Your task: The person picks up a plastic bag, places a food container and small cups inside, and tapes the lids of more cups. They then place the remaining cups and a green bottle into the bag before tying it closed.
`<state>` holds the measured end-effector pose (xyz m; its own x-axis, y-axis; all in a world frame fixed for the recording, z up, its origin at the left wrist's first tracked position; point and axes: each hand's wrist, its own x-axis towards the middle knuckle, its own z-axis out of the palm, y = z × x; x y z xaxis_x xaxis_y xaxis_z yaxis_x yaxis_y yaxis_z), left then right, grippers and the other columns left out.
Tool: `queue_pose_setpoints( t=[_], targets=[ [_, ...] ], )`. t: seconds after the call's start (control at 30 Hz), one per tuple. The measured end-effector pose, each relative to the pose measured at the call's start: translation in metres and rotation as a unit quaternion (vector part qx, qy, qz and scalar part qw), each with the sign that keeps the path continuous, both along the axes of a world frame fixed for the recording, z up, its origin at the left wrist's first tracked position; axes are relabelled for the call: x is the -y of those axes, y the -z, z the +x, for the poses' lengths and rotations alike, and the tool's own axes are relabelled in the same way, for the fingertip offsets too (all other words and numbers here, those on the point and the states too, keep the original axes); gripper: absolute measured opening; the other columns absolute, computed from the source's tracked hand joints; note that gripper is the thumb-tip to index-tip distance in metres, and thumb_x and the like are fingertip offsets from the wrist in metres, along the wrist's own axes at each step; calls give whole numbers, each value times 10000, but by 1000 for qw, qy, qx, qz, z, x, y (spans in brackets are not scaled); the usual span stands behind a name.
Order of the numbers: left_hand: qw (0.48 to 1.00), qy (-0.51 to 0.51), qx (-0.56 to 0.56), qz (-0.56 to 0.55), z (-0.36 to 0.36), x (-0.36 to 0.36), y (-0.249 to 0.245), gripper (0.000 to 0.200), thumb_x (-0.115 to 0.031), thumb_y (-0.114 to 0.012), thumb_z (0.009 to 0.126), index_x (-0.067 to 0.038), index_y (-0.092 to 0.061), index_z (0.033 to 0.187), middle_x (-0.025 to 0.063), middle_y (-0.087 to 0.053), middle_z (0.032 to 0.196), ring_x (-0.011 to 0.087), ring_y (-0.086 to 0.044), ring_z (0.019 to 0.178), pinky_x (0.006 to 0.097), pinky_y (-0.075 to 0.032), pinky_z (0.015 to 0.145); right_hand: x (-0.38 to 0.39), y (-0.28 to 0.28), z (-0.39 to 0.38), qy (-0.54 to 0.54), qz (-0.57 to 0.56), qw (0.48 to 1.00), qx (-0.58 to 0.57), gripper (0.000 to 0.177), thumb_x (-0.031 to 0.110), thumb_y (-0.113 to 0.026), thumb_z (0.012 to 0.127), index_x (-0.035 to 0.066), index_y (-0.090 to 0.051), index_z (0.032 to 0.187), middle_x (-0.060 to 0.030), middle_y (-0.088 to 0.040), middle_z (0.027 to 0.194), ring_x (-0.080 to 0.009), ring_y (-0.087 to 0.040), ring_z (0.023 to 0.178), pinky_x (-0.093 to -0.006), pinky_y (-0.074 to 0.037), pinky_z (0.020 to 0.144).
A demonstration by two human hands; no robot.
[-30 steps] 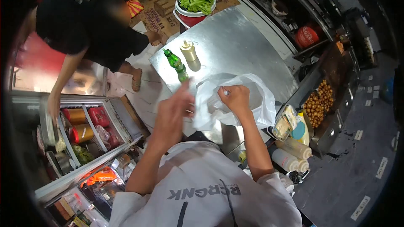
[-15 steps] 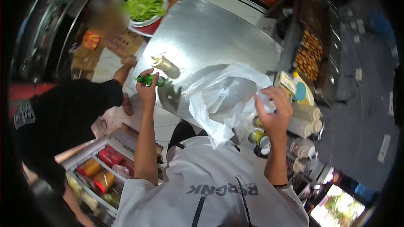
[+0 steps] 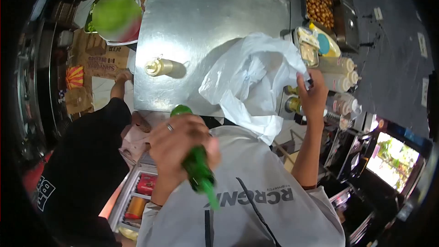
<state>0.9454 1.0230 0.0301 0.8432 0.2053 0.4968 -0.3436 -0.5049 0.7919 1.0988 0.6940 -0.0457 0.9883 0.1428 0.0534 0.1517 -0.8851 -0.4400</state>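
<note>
Close to the camera, my left hand [image 3: 183,142] is closed round a green bottle [image 3: 197,167], whose neck points down towards my shirt. A straw-like green piece shows at its lower end. My right hand [image 3: 313,92] pinches the edge of a white plastic bag [image 3: 251,73], which lies open on the metal table [image 3: 183,23] and hangs over its near edge. A squeeze bottle [image 3: 160,67] with pale contents lies or leans on the table's left part; I cannot tell which.
A person in black [image 3: 87,169] is at the left. Leafy greens [image 3: 112,16] fill a bowl at upper left. Several sauce bottles [image 3: 336,82] line the right side, below a tray of brown round food [image 3: 319,4]. An open drawer [image 3: 132,201] is at lower left.
My left hand has brought the green bottle up and back towards my chest. My right hand keeps its hold on the bag. The view has shifted, and the bag's opening looks wider.
</note>
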Motion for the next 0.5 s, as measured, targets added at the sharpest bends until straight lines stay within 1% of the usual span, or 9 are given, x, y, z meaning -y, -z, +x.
queue_pose_setpoints(
  t=[0.03,0.13,0.17,0.27,0.3,0.4,0.43,0.5],
  targets=[
    [999,32,8,2,0,3,-11,183,-88,-797,762,-46,-628,705,78,-648,684,257,-707,655,370,-606,635,-7,-5,-4,33,18,999,5,363,137,-780,915,15,-659,1235,-199,-667,1167,-381,-654,1072,-427,-516,928],
    [994,96,41,10,1,12,-38,207,-102,-789,780,-39,-629,666,71,-629,663,247,-691,641,360,-598,578,-25,-33,-15,38,43,996,73,356,111,-777,915,23,-658,1240,-176,-658,1185,-350,-648,1093,-428,-514,941],
    [992,114,53,21,4,14,-42,237,-113,-783,793,-33,-621,639,66,-608,641,238,-672,623,351,-588,544,-23,-34,-20,21,56,993,99,363,78,-781,902,34,-656,1241,-151,-640,1215,-332,-633,1109,-428,-510,947],
    [987,142,67,25,3,19,-52,243,-116,-782,804,-40,-617,643,56,-597,622,229,-660,605,341,-585,548,-22,-38,-37,3,72,986,151,383,58,-794,881,59,-658,1240,-142,-630,1243,-335,-625,1130,-424,-506,954],
    [986,144,79,22,2,22,-53,249,-120,-783,809,-44,-614,643,52,-594,616,225,-654,597,336,-584,549,-22,-41,-42,12,81,985,153,380,52,-800,870,77,-667,1225,-130,-627,1253,-330,-625,1139,-411,-511,943],
    [987,144,66,23,-4,32,-62,259,-129,-787,819,-49,-611,646,50,-594,612,219,-653,598,334,-584,553,-23,-58,-57,42,91,987,126,375,50,-802,867,83,-674,1217,-124,-628,1254,-312,-628,1132,-396,-519,903],
    [987,148,53,37,-8,33,-65,265,-133,-791,822,-45,-610,649,55,-602,616,218,-659,605,341,-593,561,-18,-56,-59,42,81,983,160,359,30,-802,853,79,-692,1191,-114,-641,1220,-281,-632,1095,-370,-520,843],
    [986,157,60,19,-10,41,-67,267,-129,-789,826,-41,-611,648,59,-608,620,222,-664,608,345,-599,565,-17,-68,-67,49,99,982,153,351,11,-797,844,74,-703,1176,-104,-650,1197,-257,-633,1062,-355,-514,812]
  ],
)
